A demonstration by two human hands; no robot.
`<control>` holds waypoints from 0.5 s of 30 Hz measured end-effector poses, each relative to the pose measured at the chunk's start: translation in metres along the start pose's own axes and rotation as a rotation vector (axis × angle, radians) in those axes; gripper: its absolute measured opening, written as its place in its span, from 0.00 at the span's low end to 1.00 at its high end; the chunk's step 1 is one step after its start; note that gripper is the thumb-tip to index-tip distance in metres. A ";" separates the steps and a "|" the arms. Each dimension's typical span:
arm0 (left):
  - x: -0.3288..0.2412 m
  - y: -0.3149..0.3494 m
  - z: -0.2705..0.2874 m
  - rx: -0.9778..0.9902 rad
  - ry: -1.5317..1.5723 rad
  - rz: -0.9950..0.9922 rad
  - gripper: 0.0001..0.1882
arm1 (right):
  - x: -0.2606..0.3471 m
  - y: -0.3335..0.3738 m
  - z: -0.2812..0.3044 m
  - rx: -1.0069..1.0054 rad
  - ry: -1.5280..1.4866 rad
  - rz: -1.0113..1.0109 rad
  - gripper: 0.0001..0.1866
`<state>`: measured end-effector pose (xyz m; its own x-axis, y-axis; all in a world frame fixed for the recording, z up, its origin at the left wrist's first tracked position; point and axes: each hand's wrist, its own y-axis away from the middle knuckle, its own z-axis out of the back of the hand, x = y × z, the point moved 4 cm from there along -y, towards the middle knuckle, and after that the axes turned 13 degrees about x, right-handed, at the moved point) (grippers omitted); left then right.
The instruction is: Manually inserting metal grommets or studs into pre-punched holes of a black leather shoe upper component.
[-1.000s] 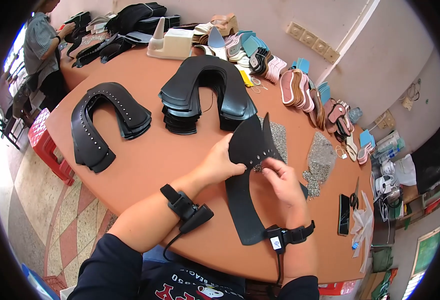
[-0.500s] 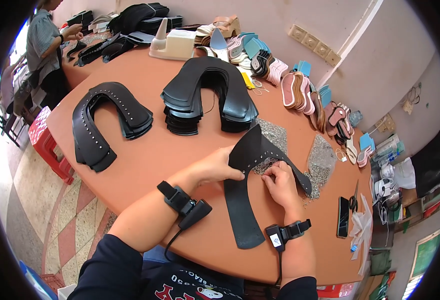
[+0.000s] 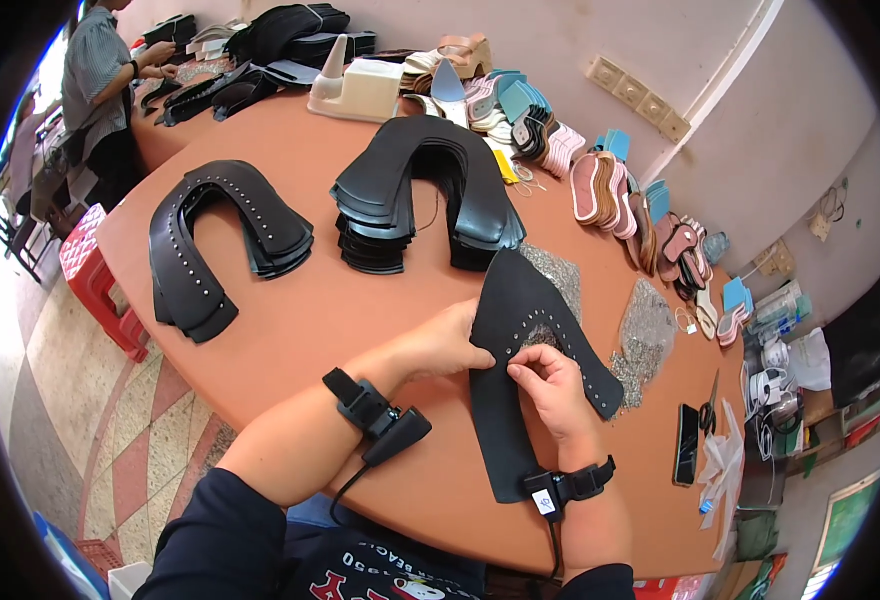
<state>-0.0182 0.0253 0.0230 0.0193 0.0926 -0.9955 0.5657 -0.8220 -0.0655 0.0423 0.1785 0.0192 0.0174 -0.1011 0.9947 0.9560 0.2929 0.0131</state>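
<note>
A black curved shoe-upper piece (image 3: 503,440) with a row of small shiny studs along its inner curve lies at a slant before me. My left hand (image 3: 450,345) grips its left edge, thumb on top and the other fingers hidden underneath. My right hand (image 3: 555,390) is pinched at the inner edge, at the near end of the stud row. Whatever small thing sits between its fingertips is too small to make out. Under and beyond the piece lies a clear bag of small metal bits (image 3: 560,275). Another clear bag (image 3: 650,325) is to the right, with studs spilling out.
Farther back stand a tall stack of black curved pieces (image 3: 430,150) and a smaller studded stack (image 3: 175,225). A cream plastic holder (image 3: 360,85) and piled insoles (image 3: 600,190) line the wall. Phone (image 3: 687,445) and scissors (image 3: 708,412) lie right. Another person (image 3: 100,80) works at far left.
My right hand has moved left from the spot over the loose studs to the piece's inner edge, near my left thumb. The piece has turned slightly in my left hand.
</note>
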 end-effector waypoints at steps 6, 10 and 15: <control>0.003 0.000 -0.001 0.006 0.037 -0.027 0.29 | -0.003 -0.001 0.000 0.011 0.061 0.029 0.03; 0.000 0.000 -0.003 0.011 0.067 -0.064 0.29 | -0.002 -0.002 -0.003 -0.001 0.025 -0.023 0.05; -0.005 0.001 -0.005 0.019 0.034 -0.054 0.29 | -0.002 -0.002 0.000 -0.039 -0.205 0.006 0.13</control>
<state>-0.0137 0.0265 0.0286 0.0172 0.1559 -0.9876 0.5508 -0.8259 -0.1207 0.0407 0.1787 0.0173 -0.0333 0.0968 0.9947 0.9667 0.2559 0.0075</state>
